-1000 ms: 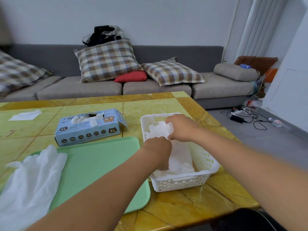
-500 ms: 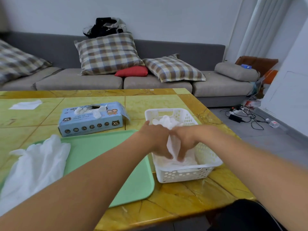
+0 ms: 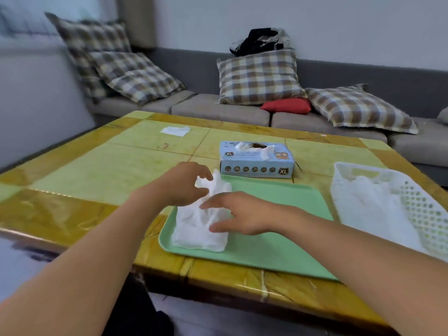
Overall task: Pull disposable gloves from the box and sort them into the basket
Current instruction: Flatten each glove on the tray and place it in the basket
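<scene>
Yellow tiled table (image 3: 101, 166), sofa behind. Both hands left the white basket (image 3: 397, 190), now holding gloves, and moved to the glove pile (image 3: 198, 229) on the green tray (image 3: 274, 241). Left hand (image 3: 184, 185) pinches its top, right hand (image 3: 240, 217) rests fingers spread beside it. Next batch, I'd guess; glove box (image 3: 257, 163) sits behind.

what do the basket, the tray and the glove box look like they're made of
Basket: white moulded plastic, judging by its perforated lattice walls. Tray: pale green, smooth, matte, probably plastic with a raised rim. Glove box: printed cardboard by its look, with a torn opening on top.
</scene>
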Demonstrator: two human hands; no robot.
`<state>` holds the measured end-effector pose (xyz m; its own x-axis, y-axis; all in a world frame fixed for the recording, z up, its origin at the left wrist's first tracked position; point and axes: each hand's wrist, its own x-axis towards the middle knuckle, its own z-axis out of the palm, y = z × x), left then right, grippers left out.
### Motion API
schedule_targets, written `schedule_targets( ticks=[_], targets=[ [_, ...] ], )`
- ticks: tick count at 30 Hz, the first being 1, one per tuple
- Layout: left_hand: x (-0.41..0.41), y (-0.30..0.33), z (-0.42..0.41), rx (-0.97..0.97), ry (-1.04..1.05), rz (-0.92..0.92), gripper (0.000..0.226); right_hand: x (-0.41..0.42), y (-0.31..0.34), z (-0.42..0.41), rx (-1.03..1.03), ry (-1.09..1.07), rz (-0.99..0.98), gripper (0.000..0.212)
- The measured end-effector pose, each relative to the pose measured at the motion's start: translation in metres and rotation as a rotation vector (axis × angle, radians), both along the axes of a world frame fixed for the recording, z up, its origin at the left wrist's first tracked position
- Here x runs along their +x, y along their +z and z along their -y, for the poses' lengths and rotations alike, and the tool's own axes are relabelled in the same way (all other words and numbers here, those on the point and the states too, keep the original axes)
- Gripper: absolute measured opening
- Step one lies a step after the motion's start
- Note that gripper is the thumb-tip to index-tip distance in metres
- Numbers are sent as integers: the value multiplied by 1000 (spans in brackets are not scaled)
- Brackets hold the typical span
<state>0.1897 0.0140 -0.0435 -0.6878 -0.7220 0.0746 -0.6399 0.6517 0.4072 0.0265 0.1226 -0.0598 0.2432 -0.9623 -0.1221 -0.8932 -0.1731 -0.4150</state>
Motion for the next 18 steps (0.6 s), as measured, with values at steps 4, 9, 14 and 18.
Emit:
schedule_targets(
  ticks=[4,9,14,18],
  targets=[
    [26,-4,7,40,-59,48,33,6,-12,6,-21,53,-80,28],
    [24,-4,11,103,-216,159,27,-19,-6,-5,-142,-72,149,8],
    [24,-1,25,187,-227,204,40,-11,-5,-13,-25,-45,265,25],
    [23,-3,26,225,-228,244,40,11,-19,2,-46,140,-42,20]
  ],
)
